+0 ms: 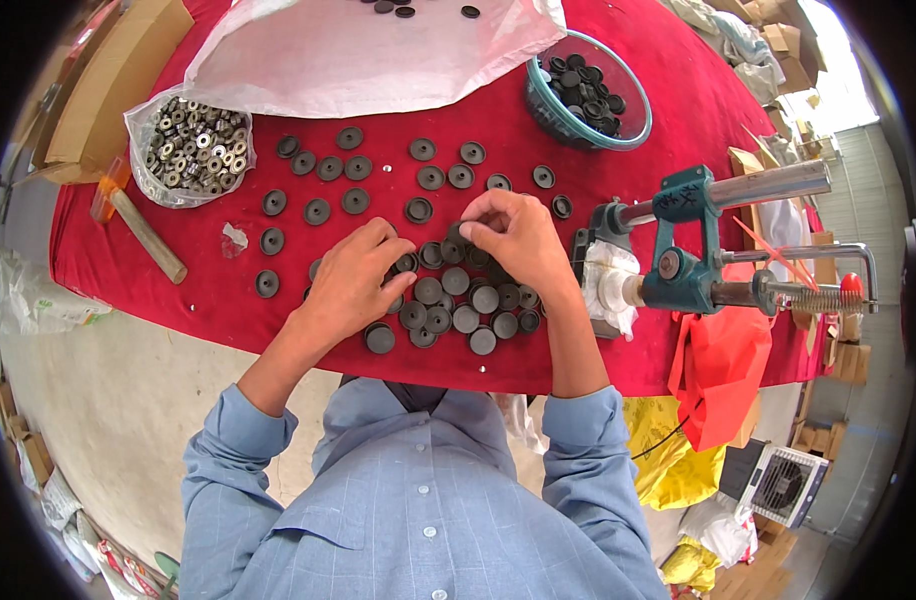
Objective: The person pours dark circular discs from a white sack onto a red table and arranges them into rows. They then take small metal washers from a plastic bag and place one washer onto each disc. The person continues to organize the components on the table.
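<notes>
Many small round black caps lie on the red tablecloth (308, 250). Some are spread out singly with their hollow side up, such as the cap (316, 211) on the left; others are heaped in a pile (465, 318) in front of me. My left hand (356, 275) is curled at the pile's left edge, thumb and fingers closed around a black cap (406, 263). At the pile's far side my right hand (521, 240) pinches another black cap (459, 232) between thumb and fingertips. The right palm hides part of the pile beneath it.
A green hand press (678, 240) stands at the right. Behind are a teal basin (550, 118) of black caps and a white sheet (378, 65). At the left sit a bag of metal rings (198, 150), a wooden-handled tool (148, 235) and a cardboard box (118, 85).
</notes>
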Tool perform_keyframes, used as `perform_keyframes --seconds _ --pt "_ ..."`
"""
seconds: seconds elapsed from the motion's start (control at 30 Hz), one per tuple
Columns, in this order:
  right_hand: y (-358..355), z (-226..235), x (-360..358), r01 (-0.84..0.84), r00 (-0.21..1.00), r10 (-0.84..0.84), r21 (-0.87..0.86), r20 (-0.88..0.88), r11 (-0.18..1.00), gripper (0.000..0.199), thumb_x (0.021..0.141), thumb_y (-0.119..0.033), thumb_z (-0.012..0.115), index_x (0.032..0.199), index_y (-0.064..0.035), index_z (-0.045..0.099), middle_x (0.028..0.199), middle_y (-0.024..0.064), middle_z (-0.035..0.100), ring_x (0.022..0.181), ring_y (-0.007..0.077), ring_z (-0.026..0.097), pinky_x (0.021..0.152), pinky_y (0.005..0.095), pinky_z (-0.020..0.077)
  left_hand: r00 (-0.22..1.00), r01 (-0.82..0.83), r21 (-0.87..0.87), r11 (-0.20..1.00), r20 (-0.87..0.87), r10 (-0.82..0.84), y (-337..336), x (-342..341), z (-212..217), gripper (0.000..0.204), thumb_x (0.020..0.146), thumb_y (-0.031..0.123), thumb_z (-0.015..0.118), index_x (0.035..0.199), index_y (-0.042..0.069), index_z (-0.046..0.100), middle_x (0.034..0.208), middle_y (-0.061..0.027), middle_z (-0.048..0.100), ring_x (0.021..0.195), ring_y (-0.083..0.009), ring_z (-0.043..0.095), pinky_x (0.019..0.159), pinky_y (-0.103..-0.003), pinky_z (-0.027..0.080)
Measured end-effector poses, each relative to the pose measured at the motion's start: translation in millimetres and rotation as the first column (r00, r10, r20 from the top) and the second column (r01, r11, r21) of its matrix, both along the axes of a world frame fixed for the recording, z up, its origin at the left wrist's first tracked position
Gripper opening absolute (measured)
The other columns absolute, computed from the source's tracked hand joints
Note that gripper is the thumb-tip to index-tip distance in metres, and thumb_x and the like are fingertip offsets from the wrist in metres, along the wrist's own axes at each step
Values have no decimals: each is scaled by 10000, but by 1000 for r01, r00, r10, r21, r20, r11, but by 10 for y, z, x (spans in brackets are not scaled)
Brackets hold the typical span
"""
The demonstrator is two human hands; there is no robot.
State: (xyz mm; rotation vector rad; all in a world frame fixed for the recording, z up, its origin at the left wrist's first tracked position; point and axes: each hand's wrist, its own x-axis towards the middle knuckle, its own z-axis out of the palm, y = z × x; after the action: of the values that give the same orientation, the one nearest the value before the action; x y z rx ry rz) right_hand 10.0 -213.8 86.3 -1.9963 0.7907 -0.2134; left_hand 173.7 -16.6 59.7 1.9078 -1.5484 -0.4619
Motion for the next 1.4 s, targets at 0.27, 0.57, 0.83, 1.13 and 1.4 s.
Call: perform_keyframes --seconds 0.27,0.57,0.83,1.13,1.4 --pt "52 -305 71 39 971 85 -500 223 865 153 887 -8 766 1033 -28 727 1018 129 651 849 331 716 752 431 586 1000 -7 -23 1000 11 7 -8 -6 -35 359 870 136 840 1198 49 727 1098 -107 618 924 -319 666 784 -442 555" --pt "305 -128 -165 -59 989 110 -426 96 903 229 859 -74 816 1076 -48 748 1064 105 657 986 321 686 857 445 564 984 -102 -104 989 135 116 19 82 -154 354 870 126 837 1198 55 724 1104 -113 633 934 -317 685 777 -444 569" --pt "372 -252 -106 -104 992 130 -629 -6 771 251 841 -134 842 1072 -86 757 1036 86 642 1025 295 656 870 446 519 944 -221 -107 969 224 241 -94 287 -168 339 880 148 829 1182 51 709 1097 -118 621 982 -338 683 806 -463 569" --pt "283 -274 141 133 991 -99 -583 90 802 192 863 -164 829 1005 -71 739 965 118 665 929 340 697 801 485 533 965 -153 -181 972 182 186 -391 155 -158 368 892 181 827 1202 23 708 1137 -135 628 1028 -335 674 849 -466 568" --pt "184 -403 309 118 993 -101 -539 62 834 338 856 -176 851 1132 -43 709 988 140 703 971 333 713 835 472 550 987 -48 -201 978 143 78 -581 230 -201 293 902 130 824 1166 60 718 1089 -113 657 979 -285 696 821 -417 567"
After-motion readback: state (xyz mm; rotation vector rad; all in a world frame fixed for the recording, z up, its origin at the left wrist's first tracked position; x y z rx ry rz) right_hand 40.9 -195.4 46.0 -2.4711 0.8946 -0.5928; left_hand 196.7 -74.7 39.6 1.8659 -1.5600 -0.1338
